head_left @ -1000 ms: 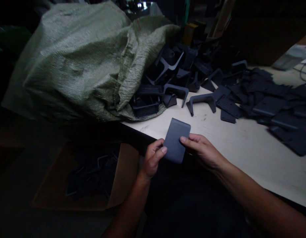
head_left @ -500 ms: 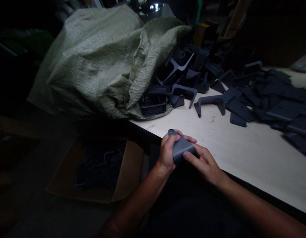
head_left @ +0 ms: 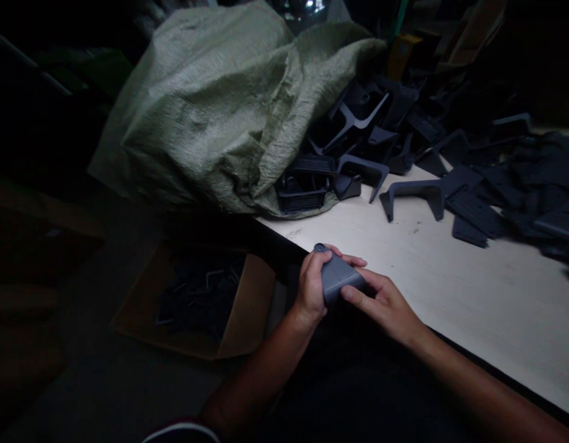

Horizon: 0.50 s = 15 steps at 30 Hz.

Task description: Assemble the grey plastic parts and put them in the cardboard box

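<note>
A dark grey plastic bracket (head_left: 339, 275), with a small round hole in its narrow end, is held between both hands at the table's near edge. My left hand (head_left: 310, 283) wraps round its left side, the thumb lying over its upper face. My right hand (head_left: 385, 301) grips its right end, thumb on the front edge and fingers behind. The bracket's underside is hidden. Beyond the hands, a similar U-shaped bracket (head_left: 416, 189) stands on the pale table (head_left: 450, 277).
A big woven sack (head_left: 210, 111) lies on the table, its mouth spilling dark plastic brackets (head_left: 358, 123). Flat dark parts (head_left: 519, 184) are heaped to the right. Below the table edge at left, an open cardboard box (head_left: 250, 301) holds many dark pieces.
The view has turned slightly left, so the sack, parts and box appear farther right. Both hands keep their hold on the bracket, with almost no change in its pose.
</note>
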Each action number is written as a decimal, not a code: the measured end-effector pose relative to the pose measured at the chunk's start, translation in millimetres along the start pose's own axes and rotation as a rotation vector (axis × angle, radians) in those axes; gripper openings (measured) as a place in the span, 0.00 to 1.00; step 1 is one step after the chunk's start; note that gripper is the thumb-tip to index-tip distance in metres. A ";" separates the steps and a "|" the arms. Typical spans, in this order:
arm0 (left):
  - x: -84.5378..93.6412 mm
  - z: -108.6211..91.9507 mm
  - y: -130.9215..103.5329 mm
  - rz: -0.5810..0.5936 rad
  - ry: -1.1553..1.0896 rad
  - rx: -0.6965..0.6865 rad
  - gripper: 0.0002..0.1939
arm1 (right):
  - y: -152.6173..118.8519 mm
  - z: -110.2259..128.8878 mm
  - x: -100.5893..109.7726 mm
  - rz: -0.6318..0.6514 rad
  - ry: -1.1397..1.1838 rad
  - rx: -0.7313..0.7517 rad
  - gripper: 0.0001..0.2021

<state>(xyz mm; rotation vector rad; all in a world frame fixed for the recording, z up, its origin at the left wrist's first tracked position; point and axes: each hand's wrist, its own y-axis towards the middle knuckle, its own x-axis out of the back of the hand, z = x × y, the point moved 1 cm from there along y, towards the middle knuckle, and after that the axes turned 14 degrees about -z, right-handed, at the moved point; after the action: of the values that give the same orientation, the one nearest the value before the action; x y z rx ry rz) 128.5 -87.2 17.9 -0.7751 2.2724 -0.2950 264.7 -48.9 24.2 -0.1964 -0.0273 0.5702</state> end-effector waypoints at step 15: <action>56.7 3.0 -6.4 -0.087 0.250 -0.002 0.20 | -6.7 -19.0 -21.9 -0.067 -0.137 -0.203 0.27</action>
<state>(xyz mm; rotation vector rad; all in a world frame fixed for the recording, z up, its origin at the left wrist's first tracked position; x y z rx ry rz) 101.1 -126.6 -13.0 -0.8817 2.4745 -0.4526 251.4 -69.6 7.5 -0.3523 -0.2249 0.5130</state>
